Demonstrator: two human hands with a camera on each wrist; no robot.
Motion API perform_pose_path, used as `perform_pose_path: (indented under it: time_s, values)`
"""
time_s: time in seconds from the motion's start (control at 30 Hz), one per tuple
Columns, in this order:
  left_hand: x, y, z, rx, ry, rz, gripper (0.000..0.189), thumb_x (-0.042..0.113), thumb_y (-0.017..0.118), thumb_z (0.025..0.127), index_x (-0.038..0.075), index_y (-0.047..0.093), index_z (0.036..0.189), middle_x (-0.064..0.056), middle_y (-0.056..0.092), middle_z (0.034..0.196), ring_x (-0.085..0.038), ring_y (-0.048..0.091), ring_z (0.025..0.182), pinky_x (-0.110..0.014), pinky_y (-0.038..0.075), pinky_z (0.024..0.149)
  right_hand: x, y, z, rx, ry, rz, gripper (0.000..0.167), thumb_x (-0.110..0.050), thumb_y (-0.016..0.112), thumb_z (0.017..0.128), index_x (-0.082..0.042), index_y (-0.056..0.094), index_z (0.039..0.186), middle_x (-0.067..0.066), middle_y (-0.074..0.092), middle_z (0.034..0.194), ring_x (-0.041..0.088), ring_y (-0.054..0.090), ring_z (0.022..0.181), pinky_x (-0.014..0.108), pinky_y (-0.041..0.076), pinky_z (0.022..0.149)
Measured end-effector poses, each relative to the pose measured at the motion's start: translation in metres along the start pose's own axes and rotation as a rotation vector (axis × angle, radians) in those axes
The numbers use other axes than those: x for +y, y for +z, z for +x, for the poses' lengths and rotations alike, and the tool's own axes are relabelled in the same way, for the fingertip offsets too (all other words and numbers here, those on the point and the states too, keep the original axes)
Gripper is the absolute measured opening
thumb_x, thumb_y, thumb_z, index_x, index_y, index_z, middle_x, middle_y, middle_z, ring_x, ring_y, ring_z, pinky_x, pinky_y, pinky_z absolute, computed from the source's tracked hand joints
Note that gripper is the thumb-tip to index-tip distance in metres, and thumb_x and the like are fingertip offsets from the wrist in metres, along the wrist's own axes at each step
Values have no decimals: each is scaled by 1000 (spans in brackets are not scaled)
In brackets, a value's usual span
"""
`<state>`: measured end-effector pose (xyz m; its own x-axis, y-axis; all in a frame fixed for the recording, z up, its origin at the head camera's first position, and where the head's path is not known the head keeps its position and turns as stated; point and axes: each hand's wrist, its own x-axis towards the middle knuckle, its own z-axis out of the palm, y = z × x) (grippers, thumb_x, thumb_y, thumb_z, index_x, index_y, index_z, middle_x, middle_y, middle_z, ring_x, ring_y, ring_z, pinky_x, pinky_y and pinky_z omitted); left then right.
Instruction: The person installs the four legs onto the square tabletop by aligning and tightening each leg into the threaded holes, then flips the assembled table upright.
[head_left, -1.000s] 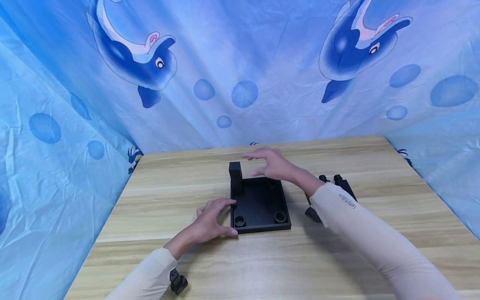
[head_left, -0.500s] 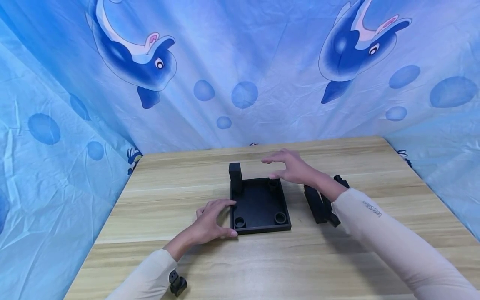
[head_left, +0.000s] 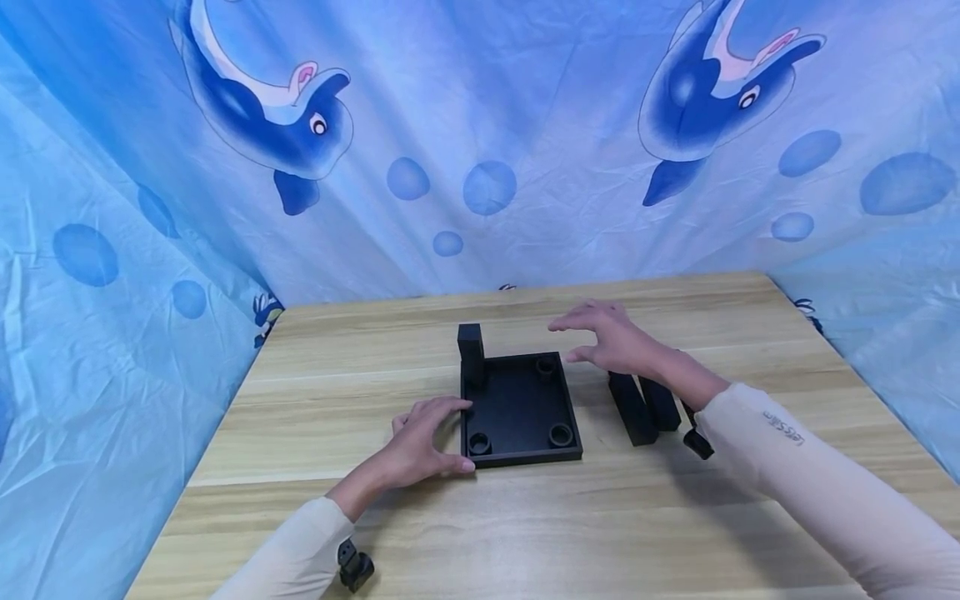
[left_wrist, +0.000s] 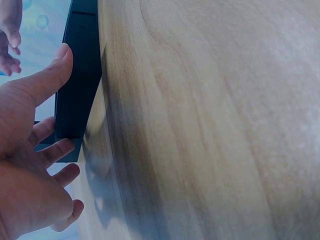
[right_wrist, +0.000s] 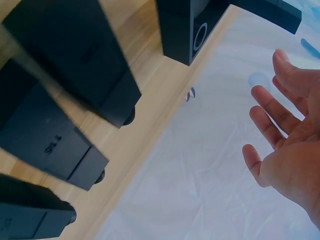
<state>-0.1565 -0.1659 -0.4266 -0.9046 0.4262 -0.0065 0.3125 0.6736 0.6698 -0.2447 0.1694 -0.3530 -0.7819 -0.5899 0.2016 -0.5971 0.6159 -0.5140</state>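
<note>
A shallow black square tray-like piece [head_left: 517,408] lies on the table, with round sockets in three corners, such as the near-right socket [head_left: 560,435]. A black square leg [head_left: 471,354] stands upright in its far-left corner. My left hand [head_left: 420,442] touches the tray's left side, thumb at the near-left corner and index finger on the left rim; its fingers look spread in the left wrist view. My right hand [head_left: 615,342] hovers empty beyond the tray's far-right corner, fingers apart. Beneath my right forearm lie loose black legs [head_left: 632,408]; the right wrist view shows three, each with a round stub.
The wooden table [head_left: 300,400] ends at a blue curtain [head_left: 480,242] printed with dolphins and bubbles. A black wrist camera [head_left: 356,571] is strapped under my left sleeve, and another black device [head_left: 699,443] hangs at my right wrist.
My right hand has moved right, away from the upright leg and the tray's far side, uncovering the far-right socket and more of the loose legs. My left hand and the tray stay put.
</note>
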Motion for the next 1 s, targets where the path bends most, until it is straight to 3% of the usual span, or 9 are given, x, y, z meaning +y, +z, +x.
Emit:
perform_pose_path:
  time_s: [0.27, 0.5, 1.0]
  values:
    - [-1, 2, 0, -6, -3, -4, 86, 40, 85, 69, 20, 46, 142, -2, 41, 148, -25, 31, 133, -52, 16, 95, 9, -2, -18, 2, 4, -13, 47, -6, 76, 81, -12, 64, 127, 10, 62, 125, 41, 32, 134, 63, 14, 101]
    - [1, 1, 1, 2, -3, -3, 86, 39, 86, 69, 19, 46, 142, -2, 42, 147, -26, 32, 132, -53, 16, 96, 16, -1, -31, 21, -11, -42, 47, -4, 76, 80, -12, 65, 125, 9, 63, 123, 35, 46, 121, 58, 21, 93]
    - [0, 0, 2, -3, -8, 7, 86, 40, 86, 68, 20, 46, 142, -1, 42, 147, -25, 31, 133, -53, 16, 96, 35, 2, -63, 23, 23, -79, 46, -4, 78, 78, -12, 67, 122, 7, 65, 119, 31, 50, 113, 54, 23, 87]
